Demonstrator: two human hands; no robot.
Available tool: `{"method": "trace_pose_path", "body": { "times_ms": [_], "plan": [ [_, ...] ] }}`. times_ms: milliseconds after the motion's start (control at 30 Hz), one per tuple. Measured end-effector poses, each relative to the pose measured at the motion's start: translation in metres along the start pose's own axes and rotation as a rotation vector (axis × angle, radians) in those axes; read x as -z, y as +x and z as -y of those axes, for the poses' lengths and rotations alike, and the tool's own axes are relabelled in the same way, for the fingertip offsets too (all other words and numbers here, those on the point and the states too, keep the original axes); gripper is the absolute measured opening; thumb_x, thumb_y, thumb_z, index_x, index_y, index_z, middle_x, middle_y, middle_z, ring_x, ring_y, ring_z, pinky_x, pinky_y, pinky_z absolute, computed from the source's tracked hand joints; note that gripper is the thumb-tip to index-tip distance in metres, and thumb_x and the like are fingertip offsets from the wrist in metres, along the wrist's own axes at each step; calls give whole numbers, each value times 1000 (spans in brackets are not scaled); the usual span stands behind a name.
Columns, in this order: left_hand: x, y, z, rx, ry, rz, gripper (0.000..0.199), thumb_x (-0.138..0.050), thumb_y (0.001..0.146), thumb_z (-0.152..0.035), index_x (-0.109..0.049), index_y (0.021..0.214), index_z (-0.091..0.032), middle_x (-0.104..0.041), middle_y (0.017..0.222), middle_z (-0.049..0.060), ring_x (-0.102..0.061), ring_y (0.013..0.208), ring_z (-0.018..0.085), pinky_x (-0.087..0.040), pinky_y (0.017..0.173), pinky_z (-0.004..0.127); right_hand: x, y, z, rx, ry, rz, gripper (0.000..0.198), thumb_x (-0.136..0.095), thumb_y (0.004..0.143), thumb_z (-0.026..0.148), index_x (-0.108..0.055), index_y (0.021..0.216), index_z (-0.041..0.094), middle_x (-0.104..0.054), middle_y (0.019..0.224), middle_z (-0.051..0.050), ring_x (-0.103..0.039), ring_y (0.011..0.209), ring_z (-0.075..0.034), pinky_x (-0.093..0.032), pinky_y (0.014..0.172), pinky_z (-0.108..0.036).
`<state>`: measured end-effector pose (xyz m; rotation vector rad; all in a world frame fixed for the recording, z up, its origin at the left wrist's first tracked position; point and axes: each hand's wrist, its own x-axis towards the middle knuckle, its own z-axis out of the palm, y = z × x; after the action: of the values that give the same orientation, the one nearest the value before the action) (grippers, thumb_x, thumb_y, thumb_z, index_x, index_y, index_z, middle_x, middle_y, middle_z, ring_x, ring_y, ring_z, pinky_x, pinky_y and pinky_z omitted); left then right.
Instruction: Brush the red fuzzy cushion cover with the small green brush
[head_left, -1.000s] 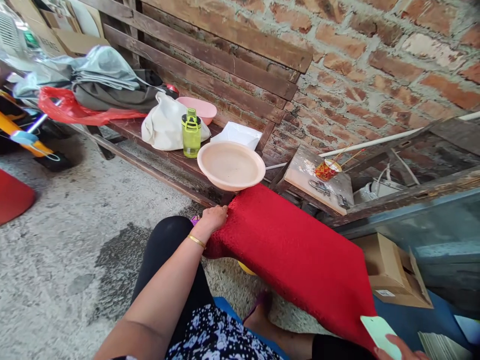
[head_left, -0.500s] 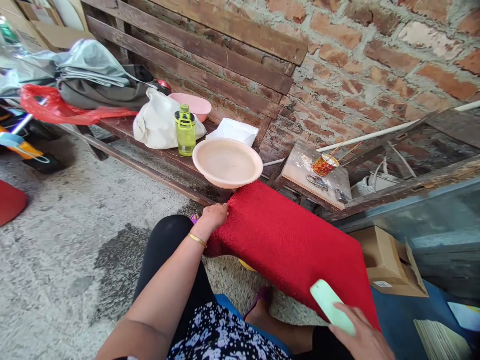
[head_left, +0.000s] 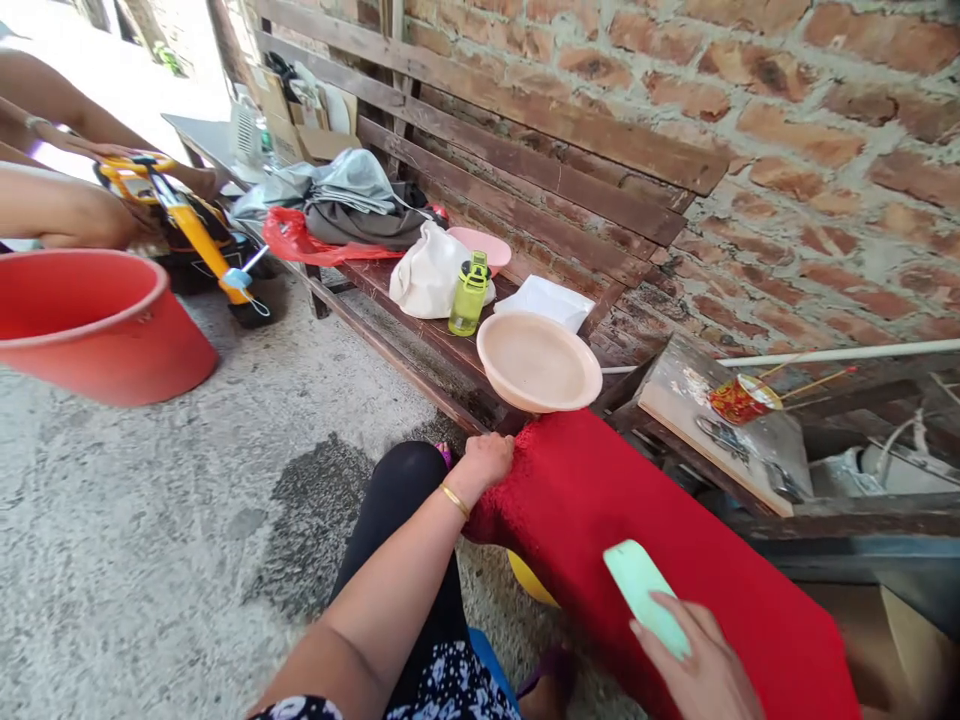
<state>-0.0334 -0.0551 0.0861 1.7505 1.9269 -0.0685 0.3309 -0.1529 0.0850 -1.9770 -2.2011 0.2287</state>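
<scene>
A red cloth (head_left: 675,540) is spread over a long, narrow surface in front of me, its near-left end darker and wet-looking. My left hand (head_left: 489,460) is closed on the cloth's left edge, just below a pale pink basin (head_left: 540,365) that holds cloudy water. In my right hand (head_left: 701,650) is a pale green, rounded oblong (head_left: 645,592) that looks like the back of a scrub brush; its underside is hidden. That hand hovers over or rests on the cloth's right part; I cannot tell which.
On the wooden bench stand a green bottle (head_left: 469,293), a white bag (head_left: 427,270) and a pink bowl (head_left: 487,248). A large red tub (head_left: 172,350) is on the floor at left, near another person's legs (head_left: 67,200). A red cup (head_left: 739,400) with sticks stands on a board.
My view has swung left, bringing the red tub and another person into sight. The right hand and green oblong have shifted left relative to the cloth. The left hand keeps its hold.
</scene>
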Motion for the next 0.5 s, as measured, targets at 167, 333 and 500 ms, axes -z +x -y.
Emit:
{"method": "trace_pose_path", "body": {
  "times_ms": [167,333,500],
  "plan": [
    [4,-2,0,-3,-19,-10,38,-37,96,-27,-57,128,-19,-64,126,19,-64,115,30,-51,92,45,-36,54,126,287,44,56,33,-56,85,45,-68,111,30,-65,101,-4,-66,87,-22,-52,79,-35],
    [2,-2,-1,-16,-9,-31,39,-37,97,-28,-57,128,-17,-65,123,20,-63,116,32,-50,93,46,-43,67,138,267,1,140,31,-58,83,38,-68,111,28,-64,98,-3,-66,88,-21,-50,79,-33],
    [-2,1,-5,-14,4,-10,40,-41,96,-32,-57,130,-16,-64,126,19,-62,118,32,-49,95,45,-28,40,35,-19,30,135,41,-55,82,53,-70,110,28,-67,98,-5,-70,85,-25,-54,74,-37]
  ]
}}
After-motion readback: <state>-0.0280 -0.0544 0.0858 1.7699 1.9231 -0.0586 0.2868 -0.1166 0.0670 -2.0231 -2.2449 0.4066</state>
